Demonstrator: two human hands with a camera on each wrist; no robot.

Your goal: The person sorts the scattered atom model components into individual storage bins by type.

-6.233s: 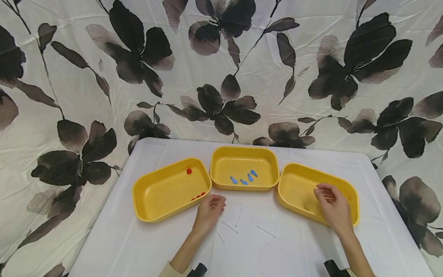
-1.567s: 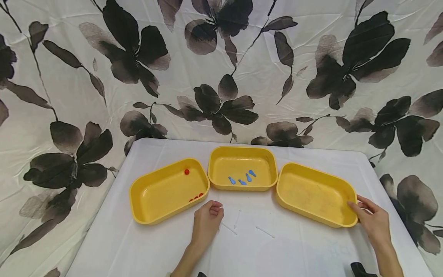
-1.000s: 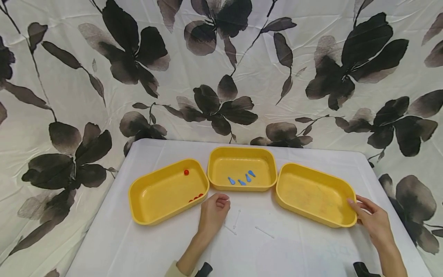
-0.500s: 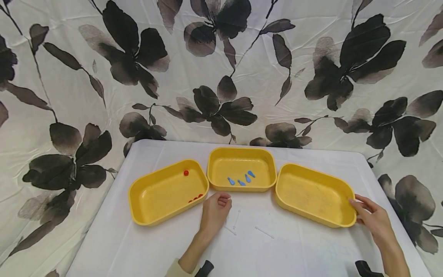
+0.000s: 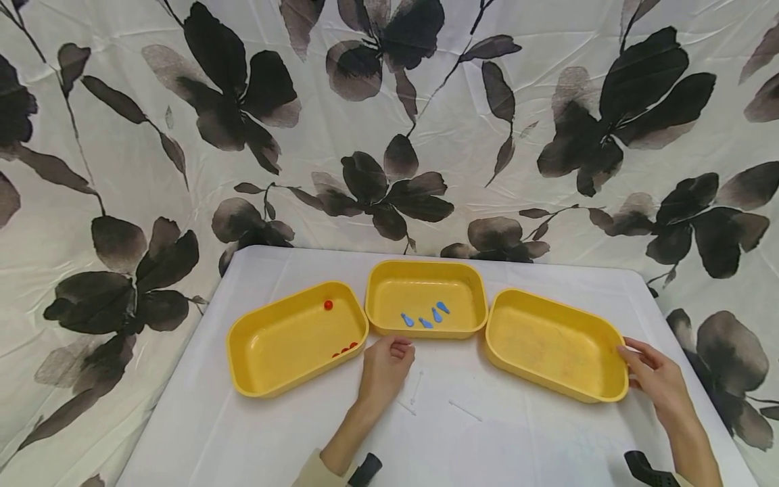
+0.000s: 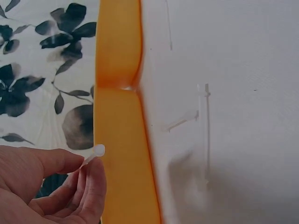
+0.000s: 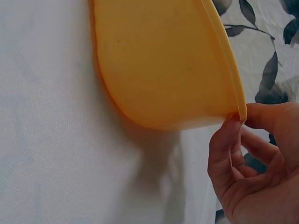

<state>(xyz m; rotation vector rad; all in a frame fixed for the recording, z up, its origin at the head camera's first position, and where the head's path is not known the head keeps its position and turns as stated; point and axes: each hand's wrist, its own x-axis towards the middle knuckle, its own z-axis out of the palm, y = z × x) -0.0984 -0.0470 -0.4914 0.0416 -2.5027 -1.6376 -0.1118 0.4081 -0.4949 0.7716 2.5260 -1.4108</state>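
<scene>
My left hand (image 5: 383, 372) is in front of the middle yellow tray (image 5: 426, 333). Thumb and fingertips pinch a thin whitish plastic stick with a round knob (image 6: 99, 150), clearest in the left wrist view; most of its length is hidden by the fingers. At the far right, my right hand (image 5: 662, 389) grips the rim of the right yellow tray (image 5: 554, 387), thumb on one side and fingers on the other. No items can be made out inside that tray. On the cloth near my left hand lie similar thin pale sticks (image 5: 465, 410).
The left yellow tray (image 5: 286, 387) holds several small red balls (image 5: 328, 305). In the middle tray lie several small blue teardrop-shaped pieces (image 5: 437, 314). The three trays form an arc on the white-covered table (image 5: 487, 453), before a floral cloth backdrop (image 5: 499, 135).
My right hand has gone from above the right tray to its right rim and stayed there. My left hand has drifted right; one pale stick once beside it no longer shows on the cloth.
</scene>
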